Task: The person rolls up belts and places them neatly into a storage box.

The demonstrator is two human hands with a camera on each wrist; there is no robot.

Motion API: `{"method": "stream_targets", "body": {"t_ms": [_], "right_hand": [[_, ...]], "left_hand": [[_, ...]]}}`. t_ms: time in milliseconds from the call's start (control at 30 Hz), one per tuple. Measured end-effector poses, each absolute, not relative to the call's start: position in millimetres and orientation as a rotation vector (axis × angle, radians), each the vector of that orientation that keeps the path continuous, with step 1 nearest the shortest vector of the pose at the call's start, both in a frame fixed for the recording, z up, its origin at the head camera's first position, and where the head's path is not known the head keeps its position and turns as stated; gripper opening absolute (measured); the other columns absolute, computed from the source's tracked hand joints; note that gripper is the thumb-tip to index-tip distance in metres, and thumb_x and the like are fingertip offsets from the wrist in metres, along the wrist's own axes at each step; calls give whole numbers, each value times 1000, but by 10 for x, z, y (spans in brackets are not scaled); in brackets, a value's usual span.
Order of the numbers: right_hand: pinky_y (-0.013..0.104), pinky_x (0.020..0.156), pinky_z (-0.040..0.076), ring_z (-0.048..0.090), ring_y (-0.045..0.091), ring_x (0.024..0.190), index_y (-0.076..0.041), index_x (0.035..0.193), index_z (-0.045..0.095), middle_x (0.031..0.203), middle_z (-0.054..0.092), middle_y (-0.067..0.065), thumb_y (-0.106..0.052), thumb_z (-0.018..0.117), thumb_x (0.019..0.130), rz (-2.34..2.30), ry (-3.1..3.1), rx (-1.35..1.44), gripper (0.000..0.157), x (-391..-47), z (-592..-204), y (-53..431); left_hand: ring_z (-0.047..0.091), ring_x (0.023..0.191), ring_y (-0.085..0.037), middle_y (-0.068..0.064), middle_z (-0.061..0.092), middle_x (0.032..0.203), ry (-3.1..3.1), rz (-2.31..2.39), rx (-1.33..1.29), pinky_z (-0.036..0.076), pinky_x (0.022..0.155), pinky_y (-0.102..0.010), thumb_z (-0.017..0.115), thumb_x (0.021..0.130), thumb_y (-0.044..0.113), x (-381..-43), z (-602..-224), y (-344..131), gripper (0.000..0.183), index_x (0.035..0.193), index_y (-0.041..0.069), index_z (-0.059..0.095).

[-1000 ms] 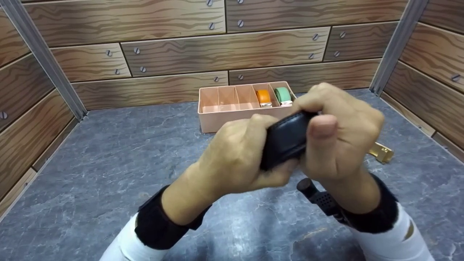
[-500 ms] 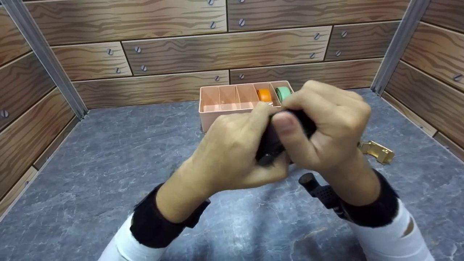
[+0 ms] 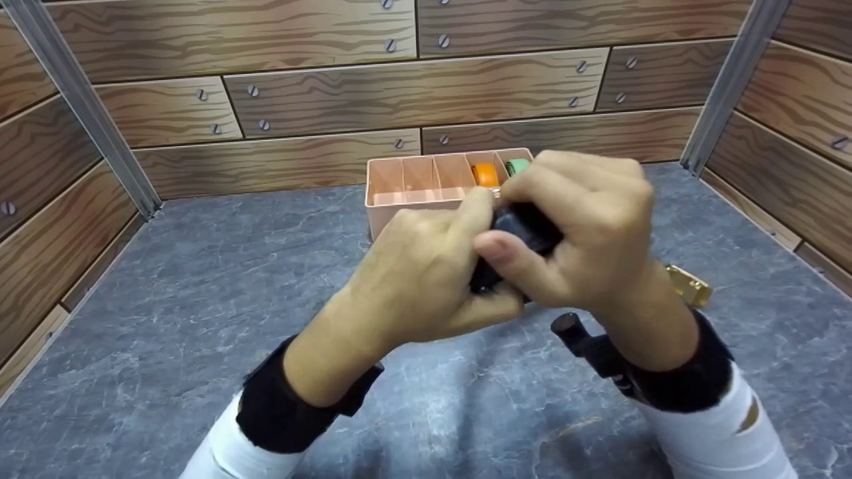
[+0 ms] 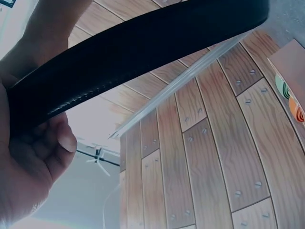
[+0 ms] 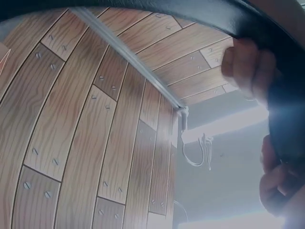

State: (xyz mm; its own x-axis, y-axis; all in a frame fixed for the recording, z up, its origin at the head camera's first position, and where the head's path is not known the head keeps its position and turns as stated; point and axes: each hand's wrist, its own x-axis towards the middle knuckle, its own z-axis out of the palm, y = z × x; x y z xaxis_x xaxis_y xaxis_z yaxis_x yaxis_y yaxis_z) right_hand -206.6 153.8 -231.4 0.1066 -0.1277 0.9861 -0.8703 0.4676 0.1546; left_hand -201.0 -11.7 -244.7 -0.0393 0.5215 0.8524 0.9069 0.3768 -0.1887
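Note:
In the head view my two hands meet around a black leather belt, wound into a thick coil. My left hand (image 3: 426,273) grips the coil from the left, with fingers curled round its side. Over the right part of the belt (image 3: 529,226) my right hand (image 3: 589,229) is curled, its thumb lying across the near face. Both wrist views show a long loop of the belt (image 4: 143,47) running past the cameras. A gold belt buckle (image 3: 689,286) shows behind my right wrist; whatever joins it on the left is hidden by that wrist.
A pink divided box (image 3: 383,216) stands at the back, beyond my hands. Its right-hand compartments hold a rolled orange belt (image 3: 485,174) and a rolled green belt (image 3: 517,166), the latter partly covered by my right hand. Wood-patterned walls (image 3: 319,106) enclose the grey marbled tabletop (image 3: 200,286).
My right hand has shifted left and turned over the coil, its thumb swinging down towards my left hand. The gold buckle has slid slightly left. My left hand keeps its grip.

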Motion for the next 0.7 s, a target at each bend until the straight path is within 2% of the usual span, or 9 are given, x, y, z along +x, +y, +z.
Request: {"method": "stream_targets", "body": {"t_ms": [167,333,433,567,700], "right_hand": [[30,40,36,45,12,43,-11,60,68,54,54,-3,-54,65,85,703,-1314,905,50,-2079,-2359,1492],[21,44,30,40,8,43,-12,55,65,51,52,-4,-53,65,87,923,-1257,846,52,-2084,-2336,1544],[19,46,31,41,8,44,-12,54,64,50,52,-3,-54,63,89,1019,-1238,819,55,-2070,-2327,1539],[22,44,36,47,10,45,-11,59,67,54,58,-3,-59,65,85,940,-1305,846,54,-2040,-2333,1518],[29,42,41,53,13,45,-10,64,69,58,62,-4,-61,66,82,748,-1360,882,54,-2017,-2338,1499]], "left_hand": [[45,49,-8,3,50,64,-1636,-527,-1290,42,45,-24,73,67,32,-2024,-2436,-105,43,92,3,54],[57,55,-11,-4,61,74,-1518,-619,-1266,52,52,-23,76,68,28,-2062,-2504,3,47,98,-3,58],[60,57,-12,-6,63,76,-1485,-656,-1249,54,55,-21,77,67,26,-2073,-2543,51,47,96,-6,58],[54,50,-9,-3,58,69,-1483,-596,-1231,50,46,-23,76,63,27,-2091,-2535,-1,45,90,-2,56],[46,44,-7,2,52,62,-1528,-529,-1270,43,40,-24,74,63,30,-2083,-2490,-85,47,93,0,56]]}}
